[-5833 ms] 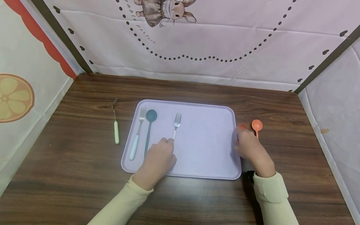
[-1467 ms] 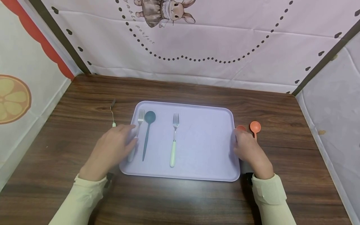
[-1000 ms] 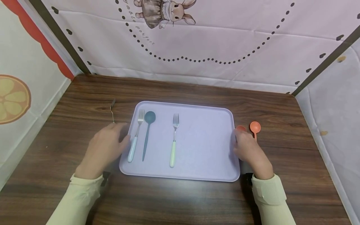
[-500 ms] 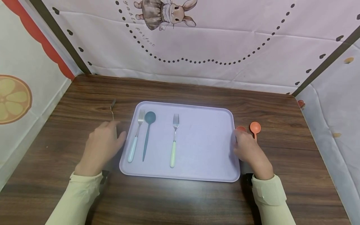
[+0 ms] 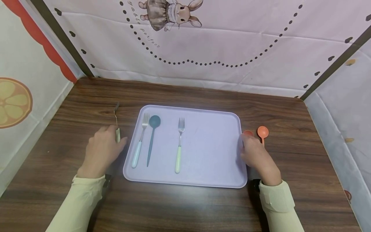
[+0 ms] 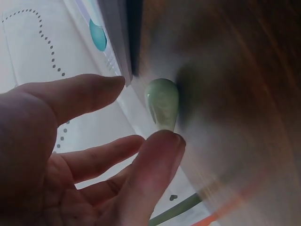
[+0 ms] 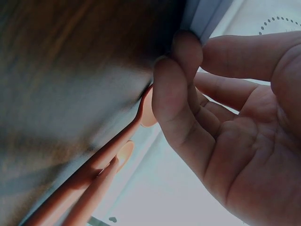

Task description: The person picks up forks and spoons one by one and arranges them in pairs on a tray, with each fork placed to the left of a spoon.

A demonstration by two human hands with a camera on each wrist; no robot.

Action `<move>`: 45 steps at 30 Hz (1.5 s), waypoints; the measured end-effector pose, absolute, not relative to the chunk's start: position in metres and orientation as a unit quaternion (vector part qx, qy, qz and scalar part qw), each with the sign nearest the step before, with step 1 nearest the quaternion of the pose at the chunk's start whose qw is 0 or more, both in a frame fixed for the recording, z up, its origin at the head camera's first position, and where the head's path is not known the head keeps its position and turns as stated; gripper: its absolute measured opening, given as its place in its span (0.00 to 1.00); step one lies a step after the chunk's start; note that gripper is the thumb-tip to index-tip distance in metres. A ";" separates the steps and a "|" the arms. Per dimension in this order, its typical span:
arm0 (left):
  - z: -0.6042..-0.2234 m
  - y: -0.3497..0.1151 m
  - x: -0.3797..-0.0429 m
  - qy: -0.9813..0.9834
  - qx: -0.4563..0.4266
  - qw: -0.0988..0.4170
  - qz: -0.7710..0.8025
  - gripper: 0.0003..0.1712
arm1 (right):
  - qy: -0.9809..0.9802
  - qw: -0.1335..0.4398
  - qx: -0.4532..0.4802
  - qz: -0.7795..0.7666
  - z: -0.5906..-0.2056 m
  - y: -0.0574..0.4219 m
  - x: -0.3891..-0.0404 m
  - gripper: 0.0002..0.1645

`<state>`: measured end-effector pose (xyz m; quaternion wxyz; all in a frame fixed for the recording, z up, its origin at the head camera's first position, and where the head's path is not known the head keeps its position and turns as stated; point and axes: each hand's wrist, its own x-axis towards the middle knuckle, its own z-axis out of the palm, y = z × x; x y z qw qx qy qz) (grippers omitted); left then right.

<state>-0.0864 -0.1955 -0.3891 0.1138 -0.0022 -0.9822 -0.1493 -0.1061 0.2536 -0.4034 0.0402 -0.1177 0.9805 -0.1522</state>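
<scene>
Green-handled cutlery (image 5: 118,135) lies by the left hand (image 5: 100,147), fingers parted, while the right hand (image 5: 255,155) pinches the lilac tray (image 5: 214,151).

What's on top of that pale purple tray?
The tray holds a blue-handled fork, a dark teal spoon and a green-handled fork. The right hand covers a bit of its right edge, so that spot is hidden.

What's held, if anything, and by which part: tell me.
Right hand pinches the tray by its right rim; left hand holds nothing, its thumb apart from the green handle beside it.
</scene>
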 end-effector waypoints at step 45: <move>-0.393 -0.202 -0.086 -0.982 0.013 0.070 -0.174 0.24 | 0.980 0.039 -0.121 -0.153 -0.401 0.255 -0.107 0.09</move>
